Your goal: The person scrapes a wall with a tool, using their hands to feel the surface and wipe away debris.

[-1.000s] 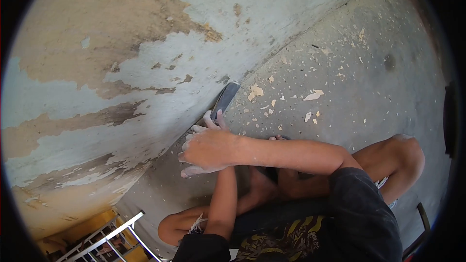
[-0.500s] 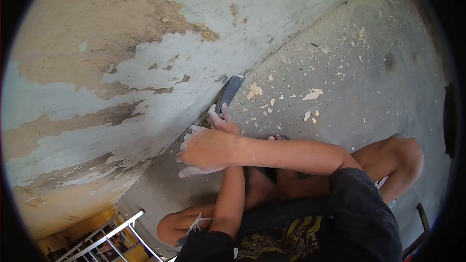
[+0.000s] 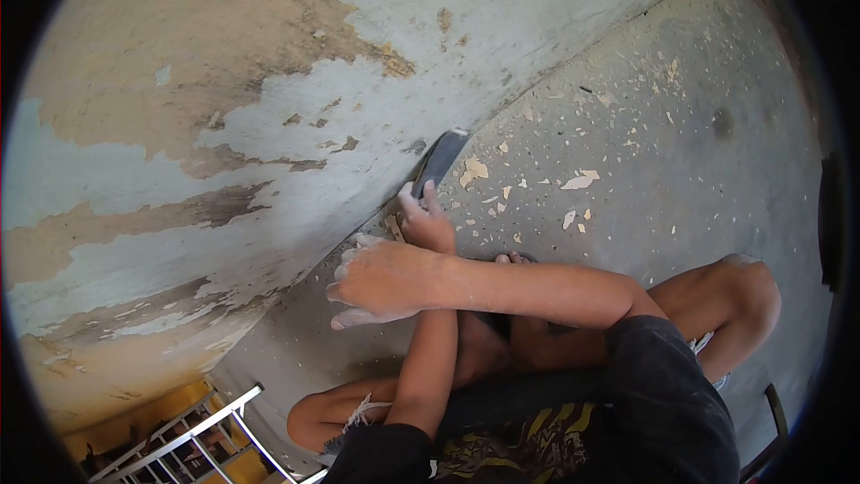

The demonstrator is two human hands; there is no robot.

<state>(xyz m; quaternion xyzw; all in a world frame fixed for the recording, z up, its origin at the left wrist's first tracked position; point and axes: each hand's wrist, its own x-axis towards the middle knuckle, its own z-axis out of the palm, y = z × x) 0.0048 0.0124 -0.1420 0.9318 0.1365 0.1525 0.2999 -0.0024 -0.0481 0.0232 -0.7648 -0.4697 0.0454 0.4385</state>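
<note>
My left hand [image 3: 428, 222] reaches up to the foot of the wall, its dusty fingers closed on the lower end of a long, flat, dark scraper [image 3: 441, 161]. The scraper slants up and right, with its pale far end at the line where wall meets floor. Closer to me, my right hand [image 3: 381, 280] crosses over my left forearm, back upward. Its whitened fingers are curled and its thumb points left. Its palm is hidden, so what it grips, if anything, cannot be made out. A small tan piece [image 3: 392, 227] shows between the two hands.
The wall [image 3: 305, 188] has peeling pale paint and bare brown patches. Paint flakes [image 3: 580, 180] litter the grey floor [image 3: 663, 188]. My bent knees [image 3: 748, 291] flank my arms. A metal ladder [image 3: 202, 435] is at lower left; a dark curved bar [image 3: 778, 412] stands at lower right.
My left hand and the scraper have moved slightly up and right along the foot of the wall, uncovering the tan piece. My right hand has hardly moved.
</note>
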